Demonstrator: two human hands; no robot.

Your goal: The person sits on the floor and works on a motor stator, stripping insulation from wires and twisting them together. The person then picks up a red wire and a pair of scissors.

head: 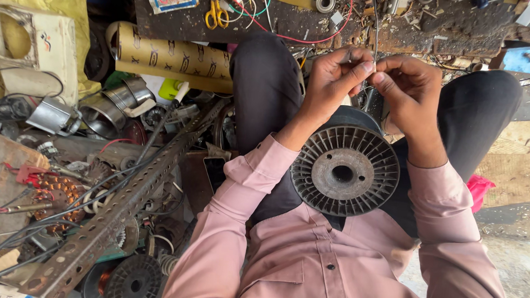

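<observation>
A thin wire (376, 39) is pinched between both hands, above the grey spool (345, 166) resting in the lap. The left hand (333, 79) and right hand (409, 90) touch, each grip tight on the wire. Junk crowds the left; the floor (514, 176) on the right is open.

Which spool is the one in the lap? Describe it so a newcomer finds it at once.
Start at the person's pink shirt and go up to the lap between the dark trouser legs. There sits the grey round plastic spool, flange up, below the left hand and right hand pinching a thin wire. Unlike the darker spool on the floor, it rests on the lap.
</observation>
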